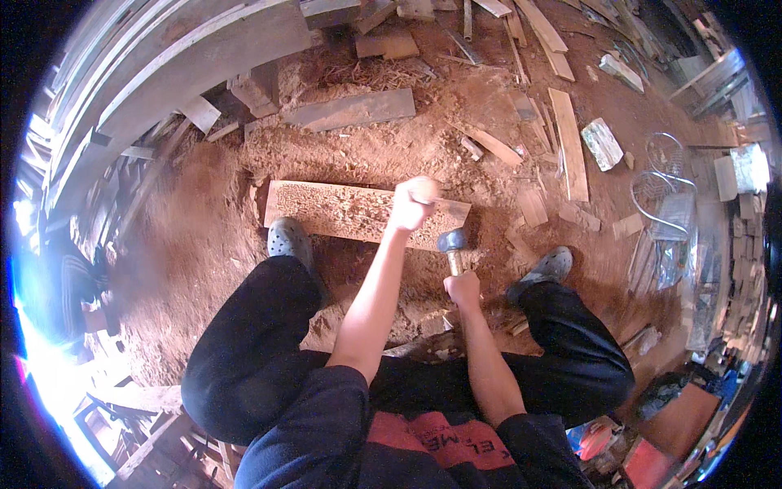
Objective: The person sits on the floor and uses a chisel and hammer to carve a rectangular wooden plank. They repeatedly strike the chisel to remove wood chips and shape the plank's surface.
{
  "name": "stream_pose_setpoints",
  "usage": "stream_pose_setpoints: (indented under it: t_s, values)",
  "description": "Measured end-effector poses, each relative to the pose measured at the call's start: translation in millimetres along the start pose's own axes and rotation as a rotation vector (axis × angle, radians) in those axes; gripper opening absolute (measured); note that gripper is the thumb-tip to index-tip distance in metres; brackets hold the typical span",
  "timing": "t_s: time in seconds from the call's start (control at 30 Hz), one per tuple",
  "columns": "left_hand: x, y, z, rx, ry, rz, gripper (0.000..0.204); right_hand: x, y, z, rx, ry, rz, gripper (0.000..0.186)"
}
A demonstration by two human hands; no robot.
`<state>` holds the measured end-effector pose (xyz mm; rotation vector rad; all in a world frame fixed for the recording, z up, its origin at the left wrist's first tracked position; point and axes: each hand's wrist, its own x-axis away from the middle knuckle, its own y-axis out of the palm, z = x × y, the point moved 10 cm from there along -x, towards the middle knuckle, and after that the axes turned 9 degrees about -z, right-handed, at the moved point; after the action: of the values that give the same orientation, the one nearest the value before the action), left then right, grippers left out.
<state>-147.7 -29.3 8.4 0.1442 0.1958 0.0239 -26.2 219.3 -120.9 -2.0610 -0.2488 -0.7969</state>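
Observation:
A long wooden board (329, 213), its face densely carved in relief, lies on the dirt in front of me. Over its right half is my left hand (414, 205), closed and slightly blurred; what it grips, if anything, I cannot make out. My right hand (463, 289) is wrapped round the light wooden handle of a hammer (450, 242). The hammer's dark, rounded head is up by the board's lower right edge; whether they touch is unclear. My left clog (289, 240) overlaps the board's near left edge.
Loose planks (568, 147) and offcuts litter the reddish dirt floor (191, 244). Long boards (212, 61) are stacked at the upper left. A pale block (602, 144) and a bent wire frame (664, 183) sit on the right. Another person's leg (61, 285) shows at far left.

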Motion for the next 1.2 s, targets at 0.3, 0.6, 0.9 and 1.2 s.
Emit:
stream_pose_setpoints:
  t_s: [0.3, 0.6, 0.9, 1.2]
  values:
    - [-2.1, 65.6, -1.6, -0.281, -0.143, -0.383, 0.037, 11.1, -6.4, -25.7, 0.160, -0.140, 0.026, 0.027]
    - [-6.4, 55.0, -10.6, -0.346, -0.122, -0.300, 0.021, 34.8, -17.5, -24.3, -0.857, 0.106, -0.287, 0.006]
    - [-4.9, 66.1, -14.2, -0.346, -0.104, -0.310, 0.026, 181.3, -295.0, -134.8, -1.214, -0.790, 0.456, 0.020]
    - [-29.4, 64.1, -9.4, -0.532, -0.070, -0.288, 0.028, 86.8, -132.6, -87.2, -0.613, -0.065, 0.162, 0.012]
